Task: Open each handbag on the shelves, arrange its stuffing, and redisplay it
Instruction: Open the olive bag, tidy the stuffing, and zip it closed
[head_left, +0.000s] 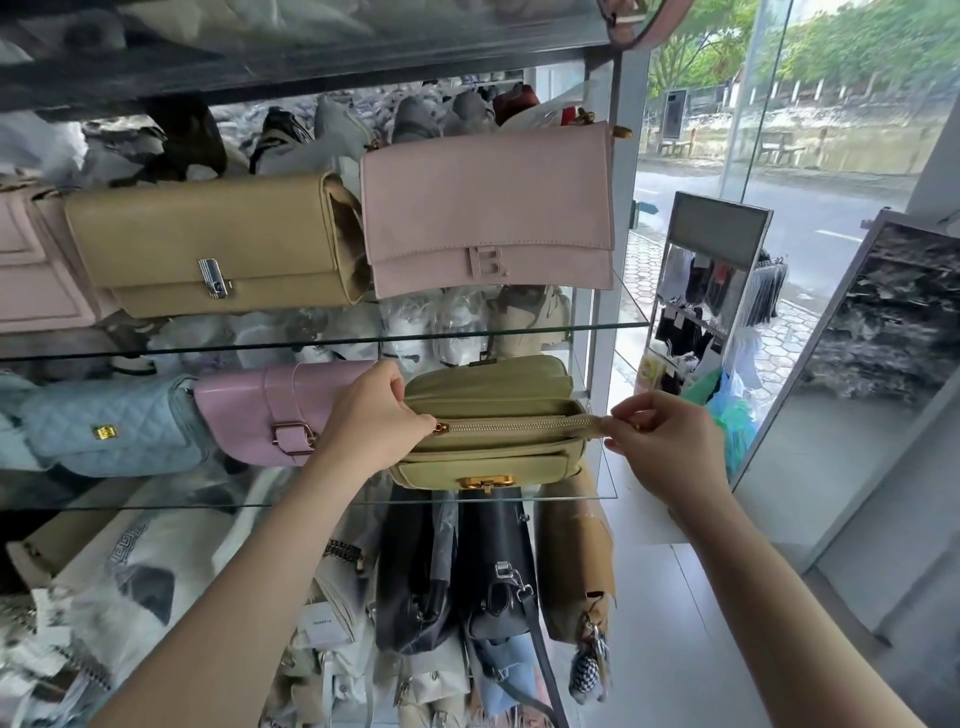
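An olive-green handbag (493, 421) with a gold clasp lies on the lower glass shelf (208, 503), its flap lifted back and a zipper running across its top. My left hand (374, 415) pinches the bag's left end by the gold zipper pull. My right hand (665, 436) pinches the fabric tab at the zipper's right end. The zipper looks closed along its length. No stuffing is visible.
A lilac bag (254, 415) and a light-blue quilted bag (114, 426) sit to the left on the same shelf. Above stand a tan bag (208, 244) and a pink flap bag (488, 208). Dark bags hang below. A sock rack (711, 291) stands right, by the glass wall.
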